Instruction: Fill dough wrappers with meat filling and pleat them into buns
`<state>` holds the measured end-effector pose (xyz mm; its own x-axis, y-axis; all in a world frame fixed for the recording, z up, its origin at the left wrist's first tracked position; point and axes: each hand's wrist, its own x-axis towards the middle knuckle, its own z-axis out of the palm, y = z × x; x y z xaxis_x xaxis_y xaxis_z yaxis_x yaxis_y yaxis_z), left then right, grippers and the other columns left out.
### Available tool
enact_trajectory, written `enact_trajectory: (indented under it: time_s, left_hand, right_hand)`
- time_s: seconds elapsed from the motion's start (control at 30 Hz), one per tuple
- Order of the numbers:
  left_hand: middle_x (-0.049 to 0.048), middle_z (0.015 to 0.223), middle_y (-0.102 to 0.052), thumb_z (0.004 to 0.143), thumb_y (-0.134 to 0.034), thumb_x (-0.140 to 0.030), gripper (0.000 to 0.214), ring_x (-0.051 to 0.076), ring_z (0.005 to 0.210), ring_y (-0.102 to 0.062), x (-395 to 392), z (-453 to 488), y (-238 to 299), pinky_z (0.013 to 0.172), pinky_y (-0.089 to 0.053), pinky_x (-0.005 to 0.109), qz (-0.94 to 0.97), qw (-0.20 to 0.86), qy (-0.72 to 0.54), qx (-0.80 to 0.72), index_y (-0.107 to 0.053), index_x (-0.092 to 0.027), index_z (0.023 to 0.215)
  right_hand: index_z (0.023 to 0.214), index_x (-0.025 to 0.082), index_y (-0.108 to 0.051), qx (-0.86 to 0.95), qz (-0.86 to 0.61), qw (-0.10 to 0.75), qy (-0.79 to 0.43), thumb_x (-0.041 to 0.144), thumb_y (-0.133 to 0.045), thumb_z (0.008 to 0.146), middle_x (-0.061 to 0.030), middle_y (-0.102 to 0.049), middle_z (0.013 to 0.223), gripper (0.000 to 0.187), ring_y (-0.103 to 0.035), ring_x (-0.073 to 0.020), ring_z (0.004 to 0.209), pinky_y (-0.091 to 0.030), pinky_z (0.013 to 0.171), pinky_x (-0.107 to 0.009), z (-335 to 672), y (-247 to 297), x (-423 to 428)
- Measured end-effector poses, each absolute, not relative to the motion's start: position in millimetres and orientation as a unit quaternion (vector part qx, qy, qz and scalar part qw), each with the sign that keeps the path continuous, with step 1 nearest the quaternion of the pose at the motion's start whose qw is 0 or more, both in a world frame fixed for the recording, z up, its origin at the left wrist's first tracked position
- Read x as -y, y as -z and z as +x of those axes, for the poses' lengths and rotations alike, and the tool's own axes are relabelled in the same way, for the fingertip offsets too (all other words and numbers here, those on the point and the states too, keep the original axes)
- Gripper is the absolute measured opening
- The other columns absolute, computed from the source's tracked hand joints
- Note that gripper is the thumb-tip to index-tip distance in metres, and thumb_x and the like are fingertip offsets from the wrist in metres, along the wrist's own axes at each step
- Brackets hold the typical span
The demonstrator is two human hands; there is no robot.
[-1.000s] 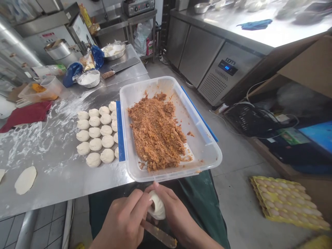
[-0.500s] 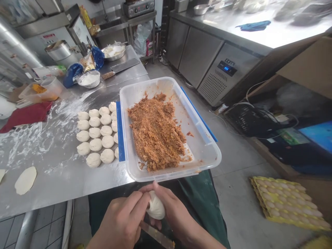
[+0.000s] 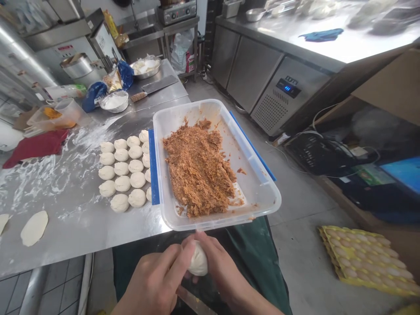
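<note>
A small round bun point(image 3: 199, 261) of pale pleated dough sits between my two hands, just below the near rim of the tub. The thumb and fingers of my left hand point(image 3: 160, 273) pinch its gathered edge, covering that side. My right hand point(image 3: 220, 262) cups it from the other side. A flat metal filling spatula point(image 3: 197, 302) sticks out from beneath my left hand, which seems to keep it in the palm; its grip end is hidden. The clear plastic tub point(image 3: 269, 205) in front holds reddish-brown minced filling point(image 3: 200, 170).
Rows of shaped buns point(image 3: 122, 183) stand on the steel table point(image 3: 82, 232) left of the tub. A flat dough wrapper point(image 3: 34, 228) lies near the table's front edge. Farther back are a cleaver point(image 3: 160, 84) and a bowl of flour point(image 3: 114, 101). Egg trays point(image 3: 367, 258) rest on the floor at right.
My left fingers have shifted over the bun's gathered edge, hiding the dark spot of filling that showed there. The bun has turned slightly. The view has shifted a little.
</note>
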<state>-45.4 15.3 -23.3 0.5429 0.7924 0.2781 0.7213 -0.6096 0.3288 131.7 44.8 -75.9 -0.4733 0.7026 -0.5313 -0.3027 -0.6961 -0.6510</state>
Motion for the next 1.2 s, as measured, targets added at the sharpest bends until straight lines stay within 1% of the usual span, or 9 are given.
enact_trajectory:
  time_s: [0.07,0.17,0.27,0.4,0.57,0.7,0.87,1.03,1.2]
  left_hand:
    - [0.0101,0.099,-0.075,0.091,-0.046,-0.004,0.042,0.017,0.069,-0.073,-15,-46,23,0.056,-0.061,0.028,0.874,0.081,-0.209,-0.432,-0.06,-0.009,0.131]
    - [0.0098,0.095,-0.074,0.092,-0.049,-0.006,0.031,0.019,0.073,-0.074,-15,-46,22,0.059,-0.061,0.029,0.862,0.073,-0.229,-0.446,-0.063,-0.011,0.119]
    - [0.0098,0.099,-0.074,0.091,-0.044,-0.002,0.045,0.016,0.069,-0.072,-13,-48,23,0.06,-0.062,0.028,0.873,0.078,-0.201,-0.437,-0.058,-0.009,0.134]
    - [0.0104,0.098,-0.074,0.09,-0.046,-0.003,0.043,0.018,0.068,-0.071,-11,-52,24,0.057,-0.06,0.029,0.876,0.08,-0.202,-0.429,-0.06,-0.009,0.13]
    - [0.0112,0.102,-0.075,0.086,-0.045,0.001,0.052,0.016,0.069,-0.071,-11,-51,21,0.062,-0.061,0.027,0.879,0.077,-0.193,-0.428,-0.057,-0.008,0.136]
    - [0.0102,0.096,-0.075,0.085,-0.047,0.0,0.045,0.016,0.065,-0.07,-10,-48,18,0.055,-0.058,0.027,0.875,0.092,-0.218,-0.422,-0.062,-0.008,0.127]
    - [0.0086,0.098,-0.075,0.082,-0.047,-0.001,0.052,0.016,0.073,-0.073,-8,-48,19,0.064,-0.062,0.026,0.868,0.087,-0.22,-0.436,-0.061,-0.01,0.131]
    - [0.0077,0.096,-0.075,0.085,-0.048,-0.003,0.042,0.015,0.073,-0.073,-7,-48,18,0.062,-0.061,0.025,0.859,0.103,-0.233,-0.444,-0.064,-0.012,0.123]
    - [0.0064,0.095,-0.074,0.086,-0.048,-0.001,0.048,0.013,0.068,-0.07,-3,-47,20,0.062,-0.06,0.024,0.86,0.119,-0.221,-0.445,-0.061,-0.013,0.13]
  right_hand:
    - [0.098,0.011,-0.073,0.241,-0.392,0.287,-0.84,0.071,-0.051,0.096,-0.0041,-0.065,0.061,0.064,-0.059,-0.0148,0.046,-0.045,0.042,-0.023,132,76,-46]
    - [0.092,0.011,-0.072,0.248,-0.411,0.275,-0.833,0.07,-0.06,0.092,-0.0031,-0.064,0.061,0.06,-0.056,-0.0119,0.043,-0.04,0.039,-0.019,132,77,-46]
    - [0.081,0.011,-0.07,0.243,-0.424,0.291,-0.822,0.073,-0.055,0.093,-0.0044,-0.062,0.055,0.065,-0.059,-0.0138,0.044,-0.044,0.041,-0.02,132,77,-46]
    - [0.1,0.011,-0.073,0.242,-0.384,0.273,-0.848,0.069,-0.054,0.096,-0.0029,-0.064,0.061,0.061,-0.053,-0.0106,0.041,-0.039,0.037,-0.018,132,78,-45]
    - [0.078,0.011,-0.07,0.251,-0.413,0.284,-0.828,0.071,-0.055,0.095,-0.0042,-0.061,0.054,0.064,-0.057,-0.0122,0.045,-0.042,0.04,-0.018,131,79,-45]
    - [0.098,0.011,-0.074,0.244,-0.392,0.266,-0.846,0.071,-0.054,0.094,-0.003,-0.064,0.06,0.063,-0.052,-0.0102,0.039,-0.039,0.035,-0.018,133,78,-45]
    - [0.079,0.011,-0.071,0.245,-0.426,0.269,-0.828,0.073,-0.055,0.093,-0.0046,-0.062,0.056,0.065,-0.059,-0.0128,0.045,-0.041,0.039,-0.017,134,76,-47]
    - [0.098,0.012,-0.076,0.237,-0.391,0.255,-0.852,0.071,-0.057,0.092,-0.0024,-0.064,0.062,0.062,-0.054,-0.0103,0.042,-0.041,0.037,-0.018,134,75,-47]
    - [0.08,0.011,-0.072,0.248,-0.413,0.261,-0.837,0.073,-0.05,0.095,-0.0066,-0.064,0.055,0.068,-0.061,-0.0145,0.045,-0.041,0.039,-0.018,131,77,-45]
